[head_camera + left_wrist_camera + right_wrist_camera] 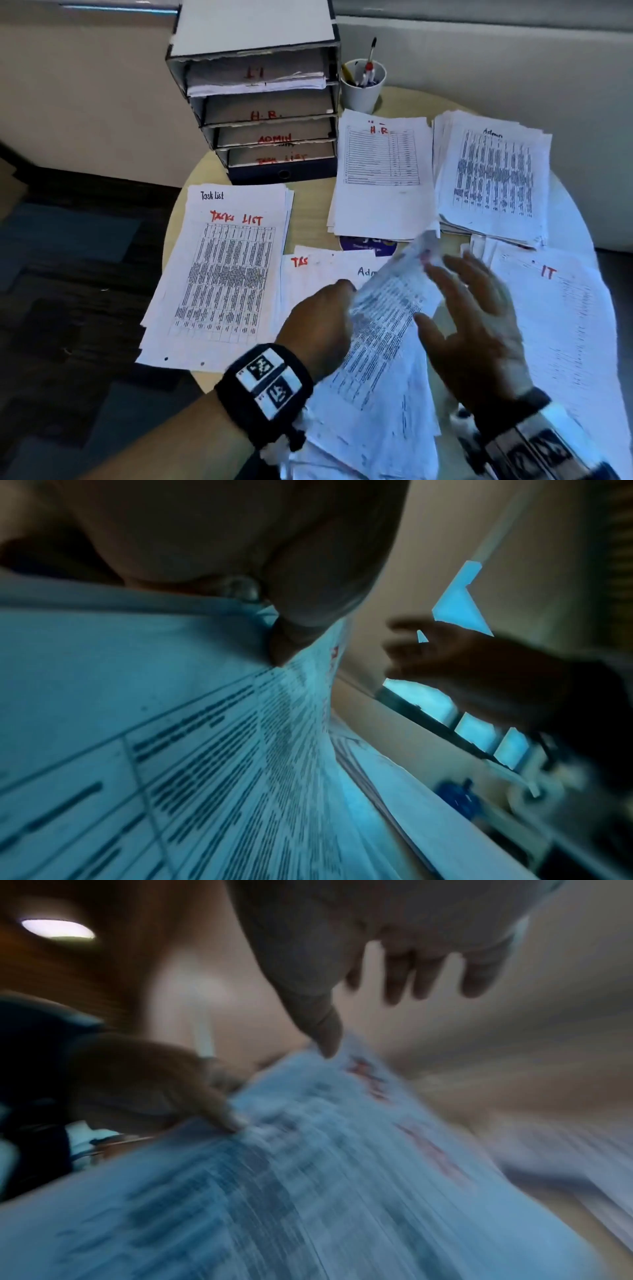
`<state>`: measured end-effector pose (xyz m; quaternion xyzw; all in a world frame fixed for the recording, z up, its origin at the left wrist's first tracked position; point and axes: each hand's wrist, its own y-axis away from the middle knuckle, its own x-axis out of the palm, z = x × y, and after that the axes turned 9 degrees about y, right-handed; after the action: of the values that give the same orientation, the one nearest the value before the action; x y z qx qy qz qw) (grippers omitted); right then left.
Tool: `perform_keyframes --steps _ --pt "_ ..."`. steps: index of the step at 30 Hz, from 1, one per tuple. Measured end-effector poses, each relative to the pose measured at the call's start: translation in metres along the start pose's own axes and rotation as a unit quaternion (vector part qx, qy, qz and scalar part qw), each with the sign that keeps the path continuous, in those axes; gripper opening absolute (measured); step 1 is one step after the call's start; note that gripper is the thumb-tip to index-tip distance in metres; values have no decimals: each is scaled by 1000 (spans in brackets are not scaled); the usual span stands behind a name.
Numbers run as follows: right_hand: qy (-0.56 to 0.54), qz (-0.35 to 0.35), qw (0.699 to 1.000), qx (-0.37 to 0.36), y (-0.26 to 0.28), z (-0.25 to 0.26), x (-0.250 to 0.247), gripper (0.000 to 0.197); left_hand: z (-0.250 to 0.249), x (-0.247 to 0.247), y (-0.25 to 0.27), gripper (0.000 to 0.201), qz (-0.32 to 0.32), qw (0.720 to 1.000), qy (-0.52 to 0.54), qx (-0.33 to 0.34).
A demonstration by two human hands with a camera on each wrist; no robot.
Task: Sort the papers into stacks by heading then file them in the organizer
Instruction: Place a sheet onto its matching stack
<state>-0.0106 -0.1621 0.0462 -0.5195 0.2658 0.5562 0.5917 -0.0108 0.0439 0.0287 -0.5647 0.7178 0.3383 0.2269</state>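
Round tan wooden table (404,99) filling frame centre; left hand (318,322) pinching white printed paper sheet (383,329), lifting it; right hand (479,318) hovering beside, fingers spread, holding nothing.

The left hand (317,318) reaches forward, back up, its fingers curled round the edge of a raised sheet (387,329), thumb on the printed face. The right hand (476,315) is beside it, fingers spread and straight, thumb out, holding nothing. Both wrists wear black bands.
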Motion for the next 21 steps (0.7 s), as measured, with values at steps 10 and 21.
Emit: perform_keyframes --steps 10,21 --pt "144 275 949 -49 -48 11 -44 24 -31 -62 2 15 -125 974 -113 148" --pt "-285 133 929 194 -45 -6 -35 17 -1 -78 -3 32 -85 875 467 -94"
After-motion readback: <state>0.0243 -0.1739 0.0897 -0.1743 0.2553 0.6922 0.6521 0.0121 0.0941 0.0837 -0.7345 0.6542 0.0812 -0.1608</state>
